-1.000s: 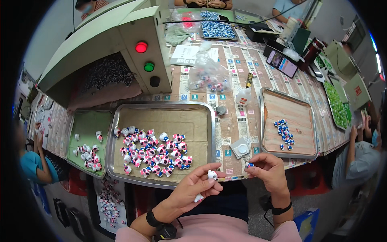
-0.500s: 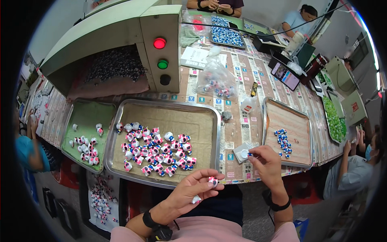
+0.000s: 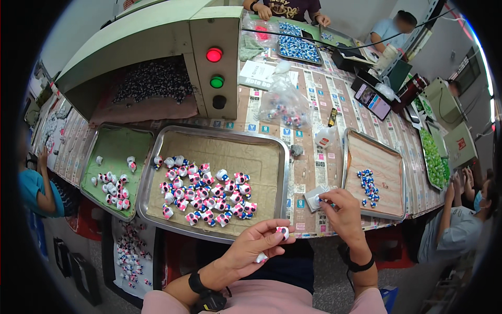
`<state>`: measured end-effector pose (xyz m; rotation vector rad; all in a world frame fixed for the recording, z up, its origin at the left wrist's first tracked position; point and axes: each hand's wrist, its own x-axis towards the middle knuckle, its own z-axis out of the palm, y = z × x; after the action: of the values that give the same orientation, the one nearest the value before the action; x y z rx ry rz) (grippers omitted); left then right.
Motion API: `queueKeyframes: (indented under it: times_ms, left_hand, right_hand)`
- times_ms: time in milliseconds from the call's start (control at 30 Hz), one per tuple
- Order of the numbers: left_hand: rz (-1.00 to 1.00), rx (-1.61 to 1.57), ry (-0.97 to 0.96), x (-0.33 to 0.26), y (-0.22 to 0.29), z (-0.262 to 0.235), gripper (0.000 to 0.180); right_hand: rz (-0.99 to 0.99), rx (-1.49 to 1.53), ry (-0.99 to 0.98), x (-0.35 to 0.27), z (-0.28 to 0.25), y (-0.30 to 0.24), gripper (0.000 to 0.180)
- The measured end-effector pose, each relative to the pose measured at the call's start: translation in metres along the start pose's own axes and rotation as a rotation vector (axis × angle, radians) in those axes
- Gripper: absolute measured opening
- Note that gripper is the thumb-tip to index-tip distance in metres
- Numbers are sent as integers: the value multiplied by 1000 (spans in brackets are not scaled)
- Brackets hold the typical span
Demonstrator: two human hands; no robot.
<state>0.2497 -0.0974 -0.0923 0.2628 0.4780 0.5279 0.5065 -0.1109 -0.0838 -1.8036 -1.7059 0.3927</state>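
Observation:
My left hand is closed in front of the large tray, pinching a small white-and-pink figurine head between thumb and fingers. Another white piece is tucked lower in the same hand. To its right, my right hand pinches a tiny blue piece, mostly covered by the fingertips, over a small white square pad. Many assembled pink, white and blue figurines lie in the large metal tray. Small blue-and-white bodies sit in the right tray.
A green-lined tray with white-and-pink heads is at left. Behind stands a pale machine with red and green lights. A plastic bag, a small glue-like bottle and a phone rest on the table. Other people sit around it.
My right fingertips have shifted slightly left, further over the white pad. The left hand keeps its hold. Across the table, a person's hands have moved apart.

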Motion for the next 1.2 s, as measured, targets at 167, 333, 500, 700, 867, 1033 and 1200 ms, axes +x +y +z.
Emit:
queueKeyframes:
  times_ms: [167, 333, 500, 700, 867, 1033, 1200]
  left_hand:
    - [-3, 52, 0, 3, -2, 7, 34]
    - [29, 99, -3, 8, -6, 6, 34]
    - [5, 94, 34, 11, -9, 15, 33]
    - [-4, 132, 46, 10, -11, 13, 33]
    - [9, 195, 50, 9, -15, 12, 32]
    - [27, 237, 46, 7, -18, 11, 30]
    - [24, 381, 36, -5, -4, 14, 30]
  right_hand:
    - [-4, 154, 57, -8, -4, -12, 16]
    - [13, 409, -28, -28, -10, -42, 23]
    - [24, 603, -66, -41, -9, -56, 20]
    - [39, 638, -79, -44, -4, -53, 21]
    - [-55, 597, -92, -49, -2, -44, 21]
    - [-54, 609, -152, -48, -8, -47, 22]
    - [-129, 638, -237, -43, -13, -49, 24]
